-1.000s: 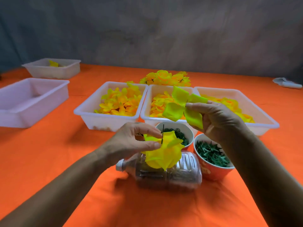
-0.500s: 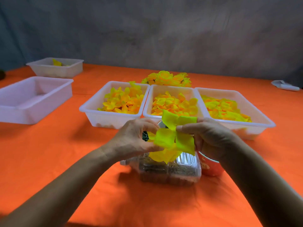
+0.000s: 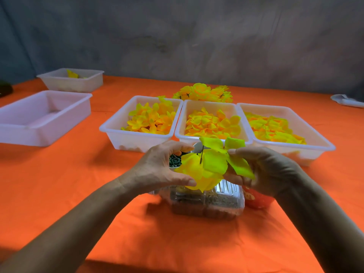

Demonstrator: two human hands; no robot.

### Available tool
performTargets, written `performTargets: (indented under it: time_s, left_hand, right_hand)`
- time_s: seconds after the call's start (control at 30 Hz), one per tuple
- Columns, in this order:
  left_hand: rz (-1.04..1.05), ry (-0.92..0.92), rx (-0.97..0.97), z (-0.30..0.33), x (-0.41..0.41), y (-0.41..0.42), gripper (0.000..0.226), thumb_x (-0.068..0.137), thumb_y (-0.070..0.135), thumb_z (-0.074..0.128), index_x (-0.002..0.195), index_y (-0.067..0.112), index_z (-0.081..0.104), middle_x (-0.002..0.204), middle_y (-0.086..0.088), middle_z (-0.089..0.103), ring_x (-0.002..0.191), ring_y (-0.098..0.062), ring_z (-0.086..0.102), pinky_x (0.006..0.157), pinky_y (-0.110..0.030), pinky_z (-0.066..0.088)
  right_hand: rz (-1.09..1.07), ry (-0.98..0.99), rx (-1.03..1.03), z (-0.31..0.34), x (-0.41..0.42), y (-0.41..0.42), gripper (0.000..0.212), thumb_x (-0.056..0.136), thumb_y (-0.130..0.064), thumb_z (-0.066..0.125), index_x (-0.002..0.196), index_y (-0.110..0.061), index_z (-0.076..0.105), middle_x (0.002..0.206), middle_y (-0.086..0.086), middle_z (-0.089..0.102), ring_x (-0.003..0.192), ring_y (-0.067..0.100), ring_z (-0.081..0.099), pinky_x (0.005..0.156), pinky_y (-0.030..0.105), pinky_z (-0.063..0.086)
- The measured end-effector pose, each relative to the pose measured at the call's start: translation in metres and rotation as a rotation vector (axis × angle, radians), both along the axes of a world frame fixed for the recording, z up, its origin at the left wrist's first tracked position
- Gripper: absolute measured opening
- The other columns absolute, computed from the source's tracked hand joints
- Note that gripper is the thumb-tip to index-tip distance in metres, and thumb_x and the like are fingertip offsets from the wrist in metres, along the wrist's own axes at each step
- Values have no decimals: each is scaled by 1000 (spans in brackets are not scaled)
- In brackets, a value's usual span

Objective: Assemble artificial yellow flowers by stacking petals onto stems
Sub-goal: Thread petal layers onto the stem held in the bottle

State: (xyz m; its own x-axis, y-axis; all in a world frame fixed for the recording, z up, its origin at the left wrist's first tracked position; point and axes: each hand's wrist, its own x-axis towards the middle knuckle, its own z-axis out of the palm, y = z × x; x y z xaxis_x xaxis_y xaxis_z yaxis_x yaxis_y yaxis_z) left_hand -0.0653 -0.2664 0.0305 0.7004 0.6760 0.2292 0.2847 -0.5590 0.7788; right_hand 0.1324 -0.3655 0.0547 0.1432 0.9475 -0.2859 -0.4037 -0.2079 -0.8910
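Note:
My left hand (image 3: 157, 166) grips a half-built yellow flower (image 3: 194, 170) whose thin dark stem (image 3: 201, 157) pokes up through the petals. My right hand (image 3: 264, 170) pinches a large yellow-green petal piece (image 3: 218, 160) that lies against the flower, right beside the stem. Both hands hover above a clear plastic bottle (image 3: 206, 201) lying on its side. Three white trays of yellow petals stand behind: left (image 3: 126, 138), middle (image 3: 183, 119), right (image 3: 315, 142). A heap of finished yellow flowers (image 3: 204, 92) lies beyond them.
A white cup of dark green parts (image 3: 174, 161) and a red cup (image 3: 256, 200) sit partly hidden behind my hands. An empty white tray (image 3: 39, 134) and a smaller tray (image 3: 78, 85) stand at the far left on the orange tablecloth (image 3: 78, 184). A white object (image 3: 346, 100) lies far right.
My right hand has brought the petal piece down from above the middle tray to the flower in my left hand. Both hands have closed together over the bottle.

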Motion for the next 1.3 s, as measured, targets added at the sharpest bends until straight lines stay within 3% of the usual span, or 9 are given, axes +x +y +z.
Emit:
performTargets:
  time_s: [0.23,0.47,0.6,0.67,0.93,1.03,1.1,1.2,1.3]
  left_hand:
    - [-23,-45,-36,-2,-4,-1,67,58,16,88,119,20,63,127,7,57,115,-3,53,76,-3,42]
    - [-67,-100,-43,1,-7,-1,55,57,10,87,109,12,68,122,4,59,109,6,52,75,-1,41]
    - [15,-130,46,2,-7,4,30,69,21,80,98,19,72,104,10,68,96,7,59,80,-4,40]
    - [39,-226,-33,7,-4,5,15,76,27,72,89,19,73,90,5,73,87,-1,65,78,-13,47]
    - [42,-419,-324,38,17,0,50,60,61,64,75,14,73,72,-1,70,60,-10,60,56,-19,48]
    - [47,-386,-400,46,24,-4,69,49,56,73,90,1,71,90,-27,67,72,-23,60,69,-37,52]
    - [63,-369,-479,48,26,-6,62,47,46,77,92,4,71,95,-25,69,79,-26,62,79,-45,52]
    - [57,-395,-659,50,29,-6,30,54,31,73,78,14,68,69,-1,72,56,-9,64,55,-24,48]
    - [55,-445,-800,49,30,-5,23,57,26,68,76,15,65,61,1,69,46,-7,60,42,-15,43]
  right_hand:
    - [-18,-14,63,4,-4,5,15,75,0,56,83,-11,60,58,1,68,46,9,64,41,22,52]
    - [-85,-18,116,13,3,7,30,61,-7,60,90,-12,61,77,6,71,57,15,68,46,22,54]
    - [-100,-76,161,19,6,6,28,60,-8,60,88,-12,59,65,1,71,52,11,67,46,20,53]
    - [-88,-118,194,22,5,8,26,60,-8,62,86,-11,63,68,3,72,54,12,68,48,21,54]
    - [-41,-278,245,27,-7,15,34,60,-10,67,93,-7,67,73,7,73,60,17,70,48,27,54]
    - [-28,-315,263,29,-10,17,35,59,-13,68,93,-8,68,75,7,74,62,17,70,50,27,54]
    - [-21,-310,273,31,-11,17,35,59,-15,69,94,-8,68,76,7,74,63,17,71,51,27,55]
    - [-31,-238,276,31,-13,18,32,63,-22,68,93,-9,66,76,8,74,62,18,71,51,27,55]
    - [-31,-123,245,28,-15,19,33,68,-31,64,94,-11,67,81,10,74,65,19,72,50,27,55]
